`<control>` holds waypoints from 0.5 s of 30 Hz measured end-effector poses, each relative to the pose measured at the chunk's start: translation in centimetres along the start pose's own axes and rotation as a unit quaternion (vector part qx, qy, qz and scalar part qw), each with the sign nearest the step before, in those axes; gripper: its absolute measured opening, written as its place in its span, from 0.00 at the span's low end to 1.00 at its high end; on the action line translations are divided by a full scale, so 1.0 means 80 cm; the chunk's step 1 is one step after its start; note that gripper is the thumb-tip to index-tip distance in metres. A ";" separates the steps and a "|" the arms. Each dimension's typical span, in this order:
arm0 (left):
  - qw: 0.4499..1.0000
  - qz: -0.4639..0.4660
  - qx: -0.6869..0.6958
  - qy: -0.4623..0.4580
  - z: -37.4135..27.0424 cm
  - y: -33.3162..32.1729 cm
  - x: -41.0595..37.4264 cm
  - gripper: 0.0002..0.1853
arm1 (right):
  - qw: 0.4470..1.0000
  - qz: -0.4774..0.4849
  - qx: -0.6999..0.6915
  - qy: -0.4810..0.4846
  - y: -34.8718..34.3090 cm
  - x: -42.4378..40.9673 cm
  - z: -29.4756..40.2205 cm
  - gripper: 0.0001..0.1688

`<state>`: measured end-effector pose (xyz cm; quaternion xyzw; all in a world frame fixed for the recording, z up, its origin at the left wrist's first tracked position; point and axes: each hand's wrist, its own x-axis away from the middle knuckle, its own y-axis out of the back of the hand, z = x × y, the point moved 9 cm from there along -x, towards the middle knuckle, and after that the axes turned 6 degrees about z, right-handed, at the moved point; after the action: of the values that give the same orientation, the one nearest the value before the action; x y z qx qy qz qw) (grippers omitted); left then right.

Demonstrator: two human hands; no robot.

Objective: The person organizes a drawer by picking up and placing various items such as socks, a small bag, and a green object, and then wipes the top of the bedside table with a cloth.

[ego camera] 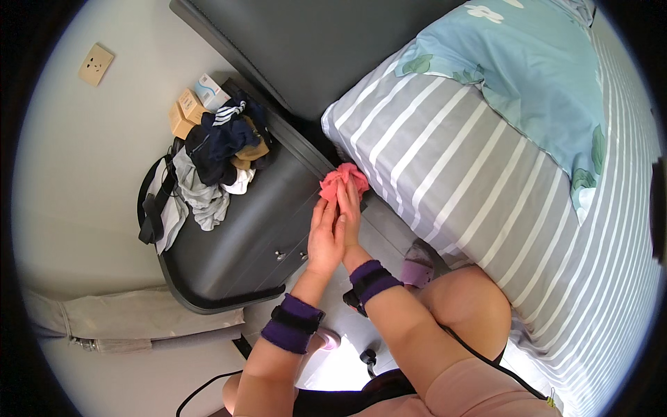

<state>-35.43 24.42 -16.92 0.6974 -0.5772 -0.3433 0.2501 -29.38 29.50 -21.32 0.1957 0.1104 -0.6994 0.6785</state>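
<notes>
My left hand (325, 234) and my right hand (349, 208) are side by side at the picture's middle, touching or partly overlapping. A crumpled pink cloth (344, 180) lies under my right fingertips, against the end of a dark nightstand (271, 208) beside the bed. The fingertips of my left hand reach the cloth's lower edge; whether they grip it is unclear. Both wrists wear purple bands with black straps. On the nightstand's top sits a pile of dark clothes (219, 146), with a grey cloth (200, 193) next to it.
Small boxes (211, 93) stand behind the clothes by the wall. A black strap (151, 219) hangs over the nightstand's edge. To the right is a bed with a striped sheet (443, 156) and a teal quilt (542, 94). A slipper (417, 268) is on the floor beside the bed.
</notes>
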 end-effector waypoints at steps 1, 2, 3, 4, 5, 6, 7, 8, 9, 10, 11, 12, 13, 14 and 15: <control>1.000 0.011 0.006 0.020 0.007 -0.006 0.003 0.24 | 1.000 0.000 -0.006 -0.009 -0.001 0.004 -0.003 0.29; 1.000 0.002 0.002 0.012 0.009 -0.004 0.006 0.24 | 0.999 -0.013 -0.025 -0.016 -0.002 0.007 -0.005 0.28; 1.000 -0.003 0.000 0.003 0.005 -0.001 0.004 0.24 | 0.998 -0.030 -0.040 -0.023 0.003 0.001 0.006 0.27; 1.000 -0.009 -0.002 -0.005 -0.001 0.004 0.003 0.24 | 0.997 -0.045 -0.056 -0.031 0.008 -0.002 0.013 0.26; 1.000 -0.016 0.006 -0.023 -0.008 0.009 0.000 0.24 | 0.995 -0.030 -0.072 -0.054 0.007 -0.008 0.013 0.24; 0.999 -0.023 0.011 -0.041 -0.023 0.021 -0.006 0.24 | 0.993 -0.015 -0.091 -0.078 0.006 -0.014 0.014 0.23; 0.998 -0.029 0.016 -0.059 -0.036 0.030 -0.013 0.23 | 0.989 -0.002 -0.110 -0.100 0.000 -0.018 0.008 0.21; 0.997 -0.030 0.031 -0.063 -0.047 0.033 -0.019 0.23 | 0.990 -0.057 -0.084 -0.100 0.000 -0.017 -0.004 0.17; 0.996 -0.031 0.042 -0.070 -0.059 0.033 -0.026 0.23 | 0.992 -0.067 -0.095 -0.055 0.009 -0.028 0.005 0.18; 0.996 -0.039 0.048 -0.063 -0.052 0.037 -0.022 0.22 | 0.992 -0.062 -0.114 -0.014 0.008 -0.031 0.025 0.18; 0.996 -0.047 0.054 -0.055 -0.045 0.040 -0.019 0.22 | 0.989 -0.057 -0.131 0.026 0.007 -0.033 0.045 0.19; 0.996 -0.061 0.045 -0.053 -0.043 0.044 -0.016 0.22 | 0.985 -0.072 -0.155 0.019 0.013 -0.041 0.067 0.19; 0.995 -0.073 0.036 -0.054 -0.042 0.046 -0.015 0.22 | 0.982 -0.079 -0.170 0.016 0.012 -0.049 0.072 0.18; 0.994 -0.070 0.062 -0.054 -0.038 0.045 -0.017 0.22 | 0.979 -0.061 -0.192 0.001 0.007 -0.048 0.061 0.18; 0.994 -0.067 0.068 -0.056 -0.037 0.041 -0.018 0.22 | 0.977 -0.052 -0.209 0.002 0.004 -0.046 0.050 0.19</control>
<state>-35.37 24.97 -12.28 0.7297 -0.5645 -0.3574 0.1458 -29.55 31.13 -16.10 0.0447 0.2654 -0.6946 0.6672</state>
